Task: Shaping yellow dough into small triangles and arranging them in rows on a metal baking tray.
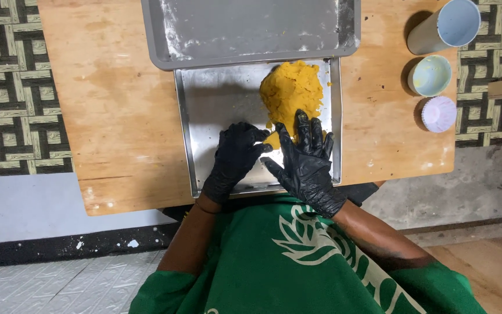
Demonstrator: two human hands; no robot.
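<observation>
Dough mound (292,93) mostly whole at tray's (216,104) 1 o'clock | small piece (272,139) pinched off, grasped by left hand (235,156) | right hand (306,157) flat, released, touching mound | empty tray (251,29) at 12 o'clock

Both the left hand (236,157) and the right hand (306,160) wear glossy black rubbery gloves. The yellow dough (291,93) looks matt and crumbly on a dull, flour-smeared metal tray (216,104). The worktop (111,104) is bare, stained wood
</observation>
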